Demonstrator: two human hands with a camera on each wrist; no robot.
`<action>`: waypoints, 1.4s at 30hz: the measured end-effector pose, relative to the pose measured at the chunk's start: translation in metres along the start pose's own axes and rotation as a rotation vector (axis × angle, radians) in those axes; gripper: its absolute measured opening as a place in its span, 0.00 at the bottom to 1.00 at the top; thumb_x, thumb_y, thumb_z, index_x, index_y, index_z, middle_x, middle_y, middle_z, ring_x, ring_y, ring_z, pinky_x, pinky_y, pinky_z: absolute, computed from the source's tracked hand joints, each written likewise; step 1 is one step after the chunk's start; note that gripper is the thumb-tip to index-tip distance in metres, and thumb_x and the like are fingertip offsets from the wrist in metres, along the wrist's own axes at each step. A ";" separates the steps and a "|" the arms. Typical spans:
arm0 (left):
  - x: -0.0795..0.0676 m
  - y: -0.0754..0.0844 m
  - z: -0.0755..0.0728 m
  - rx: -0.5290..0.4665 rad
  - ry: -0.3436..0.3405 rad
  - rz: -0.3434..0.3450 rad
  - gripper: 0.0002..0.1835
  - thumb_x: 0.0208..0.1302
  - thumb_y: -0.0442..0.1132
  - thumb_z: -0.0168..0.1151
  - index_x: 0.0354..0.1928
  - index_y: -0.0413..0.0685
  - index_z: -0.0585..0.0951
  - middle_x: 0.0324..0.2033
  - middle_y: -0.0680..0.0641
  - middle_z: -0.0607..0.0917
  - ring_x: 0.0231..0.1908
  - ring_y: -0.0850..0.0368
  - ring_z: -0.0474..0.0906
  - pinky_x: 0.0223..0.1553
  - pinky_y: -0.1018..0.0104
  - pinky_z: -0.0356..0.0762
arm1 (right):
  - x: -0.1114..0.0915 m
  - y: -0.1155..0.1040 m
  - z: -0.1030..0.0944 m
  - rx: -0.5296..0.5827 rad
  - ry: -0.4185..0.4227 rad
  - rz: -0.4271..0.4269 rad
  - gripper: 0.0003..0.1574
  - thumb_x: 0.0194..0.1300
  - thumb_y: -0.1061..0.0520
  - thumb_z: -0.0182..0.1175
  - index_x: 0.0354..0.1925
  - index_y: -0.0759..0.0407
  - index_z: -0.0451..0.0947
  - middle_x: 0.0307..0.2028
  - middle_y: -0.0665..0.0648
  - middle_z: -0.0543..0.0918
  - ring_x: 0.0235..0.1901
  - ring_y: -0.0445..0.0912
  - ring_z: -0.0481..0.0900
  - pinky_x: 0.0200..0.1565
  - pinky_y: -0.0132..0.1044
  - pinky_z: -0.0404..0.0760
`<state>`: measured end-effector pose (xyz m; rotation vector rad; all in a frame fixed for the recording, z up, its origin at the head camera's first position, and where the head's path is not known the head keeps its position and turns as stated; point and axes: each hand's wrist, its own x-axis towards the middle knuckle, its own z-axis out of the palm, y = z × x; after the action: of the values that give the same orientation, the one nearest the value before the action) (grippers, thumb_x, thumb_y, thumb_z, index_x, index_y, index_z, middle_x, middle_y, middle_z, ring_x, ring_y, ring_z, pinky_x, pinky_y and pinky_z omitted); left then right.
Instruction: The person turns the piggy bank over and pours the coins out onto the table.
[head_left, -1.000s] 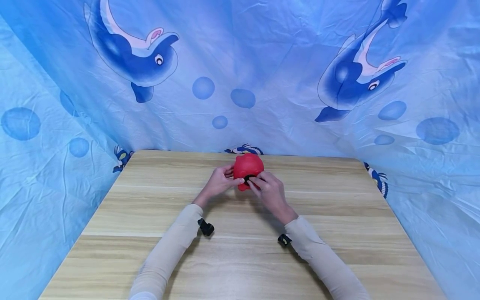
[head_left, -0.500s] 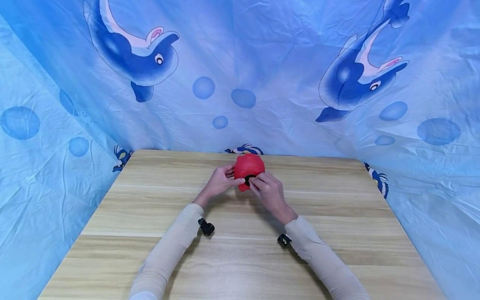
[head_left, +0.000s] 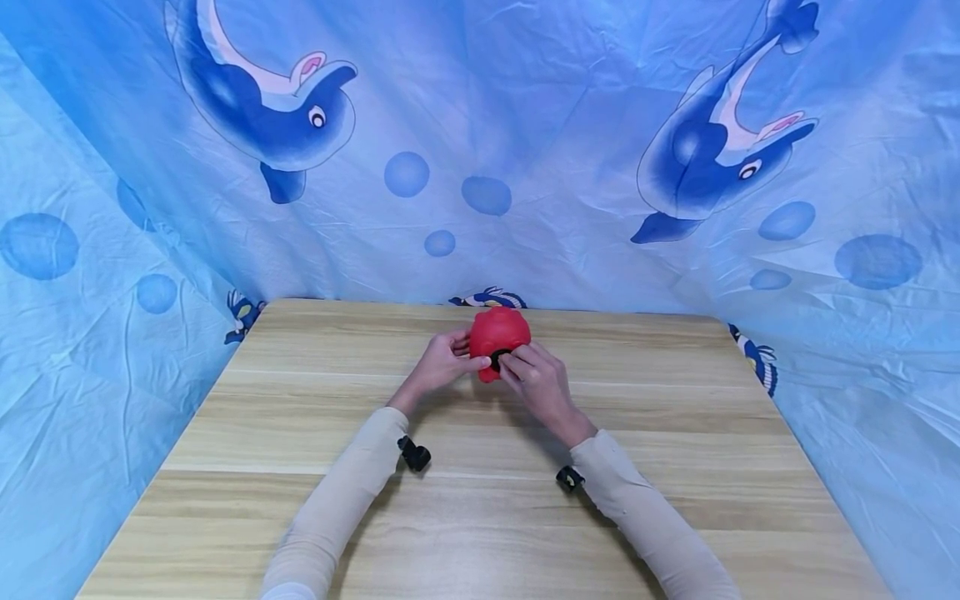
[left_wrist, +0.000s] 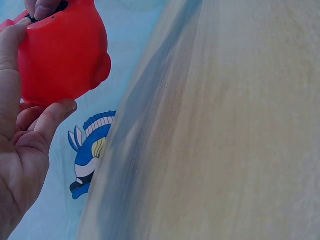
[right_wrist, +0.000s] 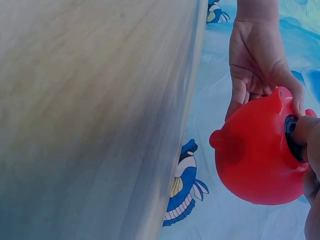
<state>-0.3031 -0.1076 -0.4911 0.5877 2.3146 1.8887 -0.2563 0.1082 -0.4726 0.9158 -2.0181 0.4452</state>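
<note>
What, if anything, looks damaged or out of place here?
Nothing stands out: the left hand holds the red object, which shows no visible damage; the right hand touches its black part. Only the backdrop is creased.

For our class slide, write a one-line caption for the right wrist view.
Left hand holding a rounded red object, right hand touching its black part.

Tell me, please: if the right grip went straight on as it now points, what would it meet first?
Probably the black part of the red object: the right grip seems to touch it, though depth is unclear.
</note>
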 end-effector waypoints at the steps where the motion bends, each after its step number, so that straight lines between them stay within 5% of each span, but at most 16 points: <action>1: 0.000 0.000 0.000 -0.001 0.000 0.001 0.32 0.61 0.39 0.74 0.66 0.36 0.76 0.57 0.39 0.84 0.55 0.47 0.84 0.55 0.59 0.84 | 0.000 0.000 0.000 -0.004 -0.002 -0.001 0.10 0.51 0.64 0.79 0.35 0.60 0.92 0.32 0.56 0.87 0.32 0.48 0.81 0.41 0.38 0.88; 25: -0.001 0.004 0.000 0.009 -0.001 -0.001 0.33 0.60 0.40 0.75 0.65 0.34 0.76 0.56 0.37 0.85 0.54 0.45 0.85 0.55 0.58 0.84 | 0.002 0.002 0.001 -0.037 0.008 -0.057 0.08 0.51 0.64 0.79 0.33 0.60 0.91 0.31 0.56 0.87 0.31 0.48 0.80 0.38 0.37 0.87; 42: -0.003 0.001 0.000 0.013 0.010 -0.037 0.37 0.61 0.41 0.75 0.69 0.34 0.73 0.59 0.37 0.83 0.57 0.44 0.83 0.57 0.57 0.83 | 0.002 -0.004 0.002 -0.004 0.033 0.045 0.05 0.51 0.62 0.78 0.30 0.60 0.91 0.27 0.55 0.86 0.29 0.47 0.79 0.37 0.37 0.88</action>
<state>-0.2997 -0.1087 -0.4905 0.5346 2.3293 1.8657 -0.2549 0.1031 -0.4720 0.8566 -2.0122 0.4779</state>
